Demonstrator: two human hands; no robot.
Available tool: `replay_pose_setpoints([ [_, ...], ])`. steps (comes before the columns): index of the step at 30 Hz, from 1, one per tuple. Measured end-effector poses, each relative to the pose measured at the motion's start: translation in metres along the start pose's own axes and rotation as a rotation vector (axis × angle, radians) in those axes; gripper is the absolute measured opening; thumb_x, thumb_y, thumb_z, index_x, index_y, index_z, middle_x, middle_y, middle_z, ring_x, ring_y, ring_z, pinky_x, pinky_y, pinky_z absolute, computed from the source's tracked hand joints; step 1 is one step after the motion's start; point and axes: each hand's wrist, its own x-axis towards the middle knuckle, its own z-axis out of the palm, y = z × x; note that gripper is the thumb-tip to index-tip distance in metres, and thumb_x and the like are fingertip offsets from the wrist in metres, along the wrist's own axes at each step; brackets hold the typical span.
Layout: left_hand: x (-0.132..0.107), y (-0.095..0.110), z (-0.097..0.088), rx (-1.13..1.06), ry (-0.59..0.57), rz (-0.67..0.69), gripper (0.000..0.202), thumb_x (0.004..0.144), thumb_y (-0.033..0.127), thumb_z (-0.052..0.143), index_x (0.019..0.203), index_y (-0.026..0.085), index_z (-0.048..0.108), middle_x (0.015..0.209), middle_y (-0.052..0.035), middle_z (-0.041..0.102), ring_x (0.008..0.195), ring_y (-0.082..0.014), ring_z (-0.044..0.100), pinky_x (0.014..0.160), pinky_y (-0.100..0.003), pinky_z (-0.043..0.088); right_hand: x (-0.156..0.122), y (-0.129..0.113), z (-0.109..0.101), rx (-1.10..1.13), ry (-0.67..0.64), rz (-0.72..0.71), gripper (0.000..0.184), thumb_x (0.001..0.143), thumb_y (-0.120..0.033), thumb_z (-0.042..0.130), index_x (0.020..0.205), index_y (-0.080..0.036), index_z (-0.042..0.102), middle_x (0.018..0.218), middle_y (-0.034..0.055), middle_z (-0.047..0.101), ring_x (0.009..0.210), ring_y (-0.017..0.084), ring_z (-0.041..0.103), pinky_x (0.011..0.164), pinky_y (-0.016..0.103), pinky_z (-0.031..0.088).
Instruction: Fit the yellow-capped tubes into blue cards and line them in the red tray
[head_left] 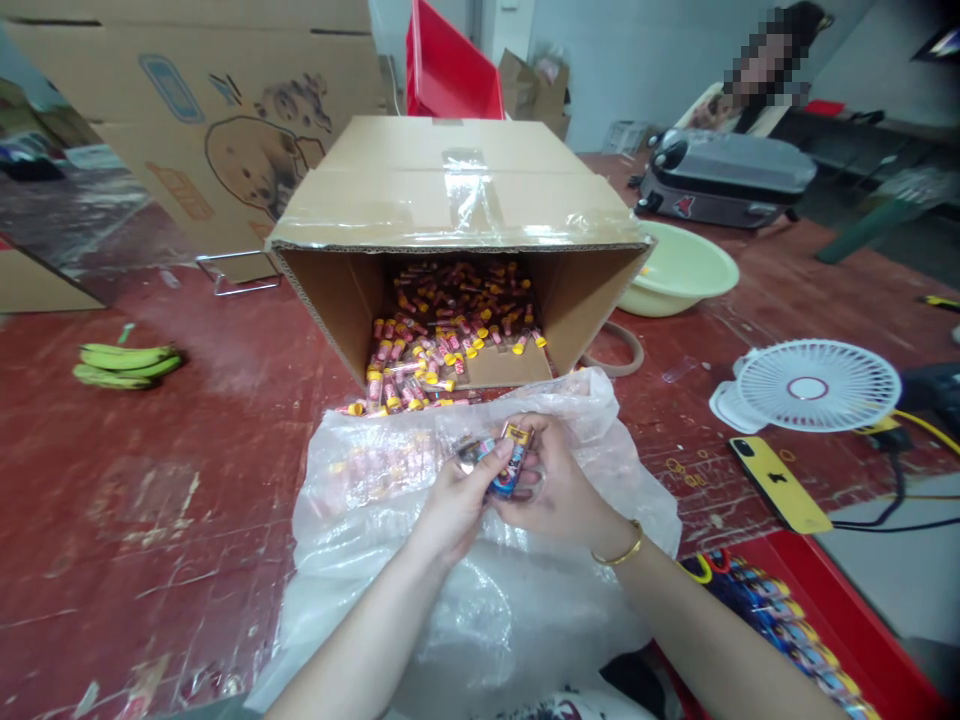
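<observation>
My two hands meet above a translucent plastic bag (465, 600). Between them is a small printed pack (514, 458), yellow at the top and blue below, tilted slightly. My right hand (551, 485) closes round it, palm up, with a gold bangle on the wrist. My left hand (461, 495) rests its thumb against the pack. Another small clear-and-dark piece (471, 452) shows by the left fingers; its kind cannot be made out. Just beyond, an open carton (450, 190) lies on its side, with many small pink tubes with yellow caps (409, 385) spilling from its mouth.
Green bananas (127, 365) lie at left on the red table (225, 480). At right are a pale green basin (690, 265), a white fan (817, 385) and a yellow phone (780, 485). A red bin (847, 590) holds colourful packs. A person (750, 100) sits behind a grey suitcase (727, 175).
</observation>
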Motion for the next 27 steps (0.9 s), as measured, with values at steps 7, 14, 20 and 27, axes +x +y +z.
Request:
replay_pose_setpoints([
  [7,-0.004,-0.0021,-0.0043,0.149,0.015,-0.003,0.038,0.067,0.033,0.081,0.095,0.011,0.07,0.074,-0.0076,0.074,0.064,-0.019,0.069,0.067,-0.027,0.053,-0.0042,0.0014,-0.0029,-0.024,0.039,0.02,0.06,0.063,-0.008,0.071,0.108,-0.026,0.035,0.104,0.0042,0.052,0.095,0.02,0.06,0.072,0.032,0.055],
  [14,-0.0039,-0.0067,-0.0011,0.114,-0.004,0.044,0.043,0.068,0.031,0.08,0.104,0.012,0.068,0.081,-0.0079,0.074,0.068,-0.0207,0.069,0.069,-0.031,0.054,-0.0069,0.0003,-0.0033,-0.033,0.068,-0.013,0.056,0.065,-0.01,0.07,0.106,-0.027,0.035,0.098,0.0023,0.052,0.088,0.017,0.059,0.069,0.029,0.054],
  [20,-0.0054,-0.0077,0.0015,0.12,0.021,0.032,0.046,0.065,0.034,0.082,0.102,0.01,0.068,0.078,-0.0093,0.074,0.073,-0.0237,0.07,0.069,-0.031,0.054,-0.0063,0.0038,-0.0029,-0.041,0.089,-0.024,0.059,0.063,-0.008,0.07,0.107,-0.027,0.035,0.098,0.0019,0.051,0.092,0.018,0.059,0.074,0.031,0.054],
  [27,0.0,-0.0048,-0.0006,0.056,0.086,-0.006,0.044,0.077,0.048,0.066,0.105,0.014,0.068,0.094,-0.0117,0.074,0.089,-0.0268,0.069,0.065,-0.029,0.056,-0.0083,0.0015,-0.0064,-0.164,0.129,-0.054,0.065,0.063,-0.016,0.074,0.114,-0.025,0.034,0.11,0.0064,0.048,0.104,0.022,0.054,0.088,0.038,0.049],
])
